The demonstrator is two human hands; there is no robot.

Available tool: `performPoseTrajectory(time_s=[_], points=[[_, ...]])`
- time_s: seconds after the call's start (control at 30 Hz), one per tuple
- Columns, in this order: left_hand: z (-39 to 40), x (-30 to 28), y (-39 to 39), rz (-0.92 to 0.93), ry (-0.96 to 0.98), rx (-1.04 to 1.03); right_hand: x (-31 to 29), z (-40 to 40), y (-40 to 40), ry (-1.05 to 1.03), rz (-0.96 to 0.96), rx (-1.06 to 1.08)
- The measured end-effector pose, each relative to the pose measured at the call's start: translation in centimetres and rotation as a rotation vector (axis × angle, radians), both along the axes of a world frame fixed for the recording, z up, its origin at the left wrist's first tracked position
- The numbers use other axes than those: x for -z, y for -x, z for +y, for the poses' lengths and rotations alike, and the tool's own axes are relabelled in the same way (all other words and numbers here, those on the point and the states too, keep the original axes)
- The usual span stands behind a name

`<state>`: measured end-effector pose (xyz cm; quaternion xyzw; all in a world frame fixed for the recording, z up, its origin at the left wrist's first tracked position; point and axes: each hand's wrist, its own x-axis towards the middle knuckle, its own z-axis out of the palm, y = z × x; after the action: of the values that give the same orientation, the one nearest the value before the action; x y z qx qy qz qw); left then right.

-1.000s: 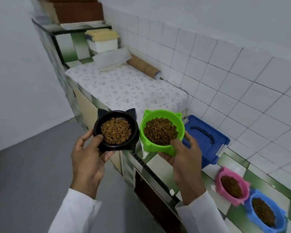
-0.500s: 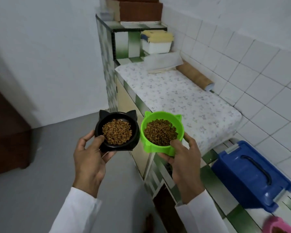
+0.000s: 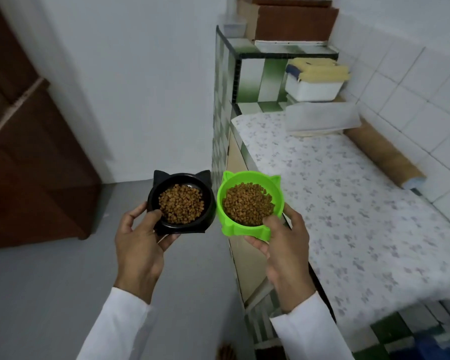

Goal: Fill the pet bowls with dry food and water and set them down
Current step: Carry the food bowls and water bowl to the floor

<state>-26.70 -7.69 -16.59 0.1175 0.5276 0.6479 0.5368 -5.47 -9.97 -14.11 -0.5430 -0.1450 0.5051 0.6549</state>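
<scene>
1. Black bowl [image 3: 183, 201] and green bowl [image 3: 251, 203]: two, both holding kibble, rims nearly touching, held in the air left of the counter [image 3: 348, 203] edge.
2. Left hand [image 3: 140, 242] grips the black one, right hand [image 3: 283, 245] the green; thumbs over the rims.
3. Open grey floor [image 3: 50, 281] left of the counter.

The view has swung left. The blue box, pink bowl and blue bowl seen on the counter a second ago are out of sight at the right. A brown cabinet [image 3: 34, 162] now fills the left side, with more grey floor [image 3: 50, 294] showing near it and the white wall [image 3: 140, 81] wider.
</scene>
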Motion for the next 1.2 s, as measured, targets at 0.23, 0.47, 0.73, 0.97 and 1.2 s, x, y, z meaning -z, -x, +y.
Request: performPoseTrajectory(time_s=[0.23,0.47,0.73,0.97,1.2], points=[[5.2,0.2,0.2,-0.002,-0.005,-0.108,0.2,7.8,0.2,0.017,-0.037,-0.107],[10.4,1.3,1.5,0.012,0.006,-0.175,1.4,14.6,1.6,0.053,-0.027,-0.2],[17.3,3.0,4.4,0.025,0.013,-0.213,3.1,22.7,4.4,0.089,-0.036,-0.245],[24.8,3.5,8.7,0.017,0.027,-0.223,4.0,30.9,8.5,0.113,-0.026,-0.253],[32.9,4.5,13.4,0.029,0.035,-0.174,4.7,38.8,13.2,0.147,-0.027,-0.21]])
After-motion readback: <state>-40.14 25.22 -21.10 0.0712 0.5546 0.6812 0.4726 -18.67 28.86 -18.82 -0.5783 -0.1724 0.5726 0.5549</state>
